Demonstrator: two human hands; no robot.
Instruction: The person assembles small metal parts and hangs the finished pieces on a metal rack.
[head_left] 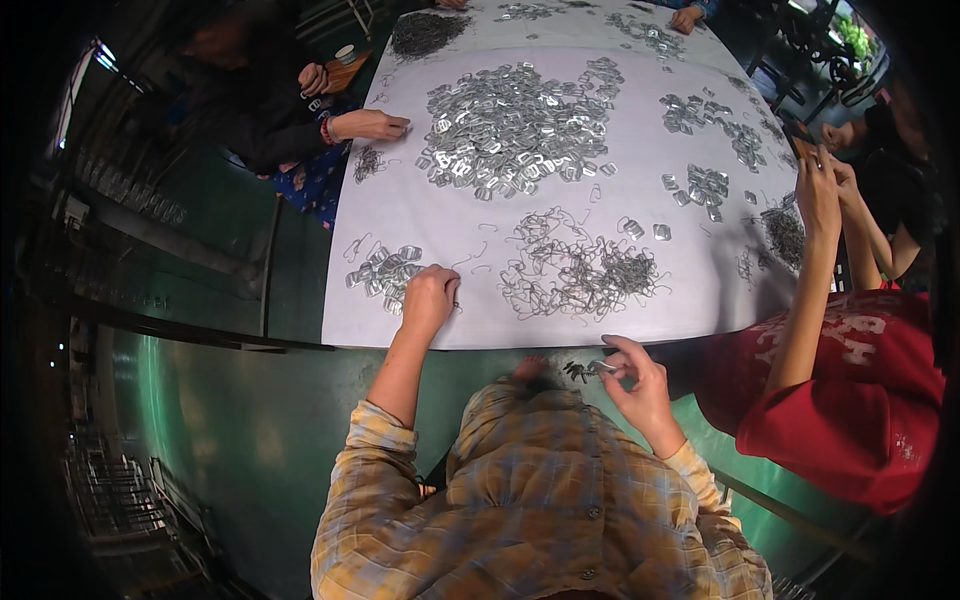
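My left hand (pixel 430 302) rests at the table's near edge, beside a small pile of flat metal buckles (pixel 385 272). Its fingers are bent together on the cloth; what they pinch, if anything, is hidden. My right hand (pixel 640 385) is off the table's front edge, thumb and finger closed on a small shiny metal buckle (pixel 601 367). Small dark pieces (pixel 577 373) show beside that buckle; I cannot tell what they are. Between my hands, farther in on the table, lies a loose heap of bent wire hooks (pixel 580 265).
A large mound of buckles (pixel 515 130) covers the middle of the white-covered table (pixel 640 140). Smaller buckle clusters (pixel 700 185) lie to the right. One co-worker's hand (pixel 370 125) reaches in from the left; a person in red (pixel 840 390) sits close on my right.
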